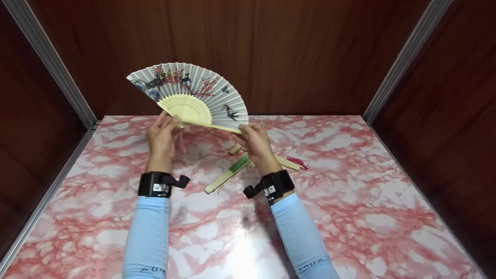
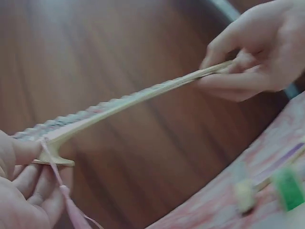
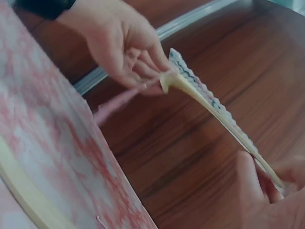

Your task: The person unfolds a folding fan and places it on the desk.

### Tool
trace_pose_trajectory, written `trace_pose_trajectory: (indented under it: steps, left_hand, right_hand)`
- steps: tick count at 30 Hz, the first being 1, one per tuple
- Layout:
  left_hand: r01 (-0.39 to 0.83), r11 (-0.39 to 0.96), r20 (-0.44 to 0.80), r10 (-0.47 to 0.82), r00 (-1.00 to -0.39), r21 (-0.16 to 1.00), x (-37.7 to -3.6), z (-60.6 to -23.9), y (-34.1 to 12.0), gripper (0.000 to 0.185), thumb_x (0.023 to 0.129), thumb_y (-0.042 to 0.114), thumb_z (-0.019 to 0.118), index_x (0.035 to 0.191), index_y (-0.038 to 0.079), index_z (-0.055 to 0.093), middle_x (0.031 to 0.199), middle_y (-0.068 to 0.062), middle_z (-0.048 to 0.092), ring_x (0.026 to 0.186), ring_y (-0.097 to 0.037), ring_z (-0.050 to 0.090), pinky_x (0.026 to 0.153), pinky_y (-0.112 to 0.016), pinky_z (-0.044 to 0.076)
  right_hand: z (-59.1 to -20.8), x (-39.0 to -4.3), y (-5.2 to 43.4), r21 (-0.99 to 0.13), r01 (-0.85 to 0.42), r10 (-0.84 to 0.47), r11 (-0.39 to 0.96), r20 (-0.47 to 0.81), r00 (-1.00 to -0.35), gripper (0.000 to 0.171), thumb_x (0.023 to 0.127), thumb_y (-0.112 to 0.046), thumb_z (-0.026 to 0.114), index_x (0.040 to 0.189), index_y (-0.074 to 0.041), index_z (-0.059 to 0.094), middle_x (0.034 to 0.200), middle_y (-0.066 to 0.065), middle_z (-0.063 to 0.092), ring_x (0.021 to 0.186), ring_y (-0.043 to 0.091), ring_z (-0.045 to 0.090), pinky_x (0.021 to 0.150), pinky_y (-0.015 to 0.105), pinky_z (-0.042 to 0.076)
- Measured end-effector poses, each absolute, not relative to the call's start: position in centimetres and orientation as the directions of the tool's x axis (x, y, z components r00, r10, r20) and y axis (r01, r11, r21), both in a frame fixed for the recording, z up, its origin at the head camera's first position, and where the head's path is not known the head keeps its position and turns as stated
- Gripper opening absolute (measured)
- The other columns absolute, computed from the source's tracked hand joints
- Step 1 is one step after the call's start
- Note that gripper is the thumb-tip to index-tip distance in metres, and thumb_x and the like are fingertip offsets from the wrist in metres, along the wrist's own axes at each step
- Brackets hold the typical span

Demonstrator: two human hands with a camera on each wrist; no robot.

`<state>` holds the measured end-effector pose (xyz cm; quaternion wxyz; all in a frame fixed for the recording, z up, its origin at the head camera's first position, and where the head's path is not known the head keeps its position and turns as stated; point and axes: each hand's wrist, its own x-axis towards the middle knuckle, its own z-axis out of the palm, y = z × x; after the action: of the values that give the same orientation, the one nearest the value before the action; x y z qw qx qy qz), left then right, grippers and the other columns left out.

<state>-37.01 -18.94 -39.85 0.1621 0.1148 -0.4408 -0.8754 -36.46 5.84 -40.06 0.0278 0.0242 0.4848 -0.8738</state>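
Observation:
A folding hand fan [image 1: 201, 87], spread wide, is held up above the far part of the table. Its pale cloth leaf carries pink blossoms, blue flowers and dark birds over cream-coloured ribs. At the pivot end, my left hand [image 1: 159, 135] pinches the ribs between thumb and fingers. My right hand [image 1: 257, 143] grips the outer tip of the right-hand guard stick. From the pivot a pink tassel [image 2: 74, 212] dangles beside the left fingers. In the right wrist view the fan [image 3: 209, 102] appears nearly edge-on between both hands.
Below the right hand, several folded fans lie across each other on the pink marbled table [image 1: 360, 201]: one with a green section [image 1: 239, 164], another stick [image 1: 288, 163] near a magenta tassel [image 1: 299, 162]. Dark wood panels [image 1: 310, 58] stand behind and at both sides.

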Motion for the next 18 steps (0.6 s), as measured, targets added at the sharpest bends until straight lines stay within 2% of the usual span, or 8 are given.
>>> trace_pose_trajectory:
  steps: [3, 8, 10, 14, 18]
  left_hand:
    - [0.225, -0.585, -0.063, -0.430, -0.900, 0.779, -37.6, -40.2, -18.7, 0.057, 0.087, -0.001, 0.075, 0.141, 0.009, 0.059, 0.099, -0.001, 0.072, 0.071, -0.007, 0.069, 0.069, -0.018, 0.060]
    - [0.195, -0.580, -0.120, -0.459, -0.880, 0.791, -36.8, -40.3, -22.5, 0.054, 0.086, 0.003, 0.078, 0.137, 0.010, 0.062, 0.112, -0.002, 0.073, 0.075, -0.008, 0.068, 0.066, -0.018, 0.056]
    - [0.189, -0.592, -0.139, -0.464, -0.875, 0.783, -36.4, -40.5, -23.8, 0.052, 0.086, 0.006, 0.079, 0.135, 0.011, 0.064, 0.111, 0.000, 0.074, 0.076, -0.009, 0.067, 0.065, -0.019, 0.055]
    - [0.189, -0.613, -0.162, -0.470, -0.868, 0.768, -36.0, -41.0, -25.9, 0.048, 0.085, 0.008, 0.080, 0.132, 0.011, 0.068, 0.094, 0.002, 0.076, 0.080, -0.010, 0.067, 0.068, -0.021, 0.055]
    - [0.200, -0.605, -0.158, -0.485, -0.860, 0.771, -35.9, -41.5, -27.1, 0.048, 0.085, 0.007, 0.080, 0.131, 0.008, 0.067, 0.096, 0.003, 0.073, 0.086, -0.009, 0.068, 0.074, -0.020, 0.057]
  right_hand:
    - [-40.4, -37.6, 7.5, -0.929, 0.060, -0.157, -0.366, -0.002, -0.988, 0.011, 0.095, 0.003, 0.063, 0.105, 0.003, 0.060, 0.099, 0.010, 0.065, 0.085, 0.017, 0.071, 0.092, 0.034, 0.063]
    - [-41.5, -36.0, 4.7, -0.977, 0.078, -0.300, -0.197, -0.015, -0.954, 0.024, 0.090, 0.005, 0.068, 0.113, 0.007, 0.063, 0.093, 0.008, 0.070, 0.081, 0.015, 0.072, 0.088, 0.034, 0.064]
    - [-41.9, -35.3, 3.5, -0.982, 0.095, -0.353, -0.163, -0.032, -0.935, 0.026, 0.089, 0.007, 0.068, 0.114, 0.008, 0.063, 0.093, 0.008, 0.071, 0.082, 0.015, 0.072, 0.087, 0.033, 0.064]
    - [-42.5, -34.2, 1.6, -0.982, 0.122, -0.418, -0.141, -0.052, -0.907, 0.027, 0.088, 0.008, 0.065, 0.115, 0.007, 0.064, 0.095, 0.007, 0.072, 0.085, 0.013, 0.071, 0.086, 0.031, 0.064]
    - [-42.9, -33.8, 0.1, -0.979, 0.140, -0.420, -0.149, -0.066, -0.905, 0.025, 0.086, 0.009, 0.067, 0.111, 0.008, 0.066, 0.093, 0.007, 0.072, 0.086, 0.014, 0.071, 0.085, 0.031, 0.064]
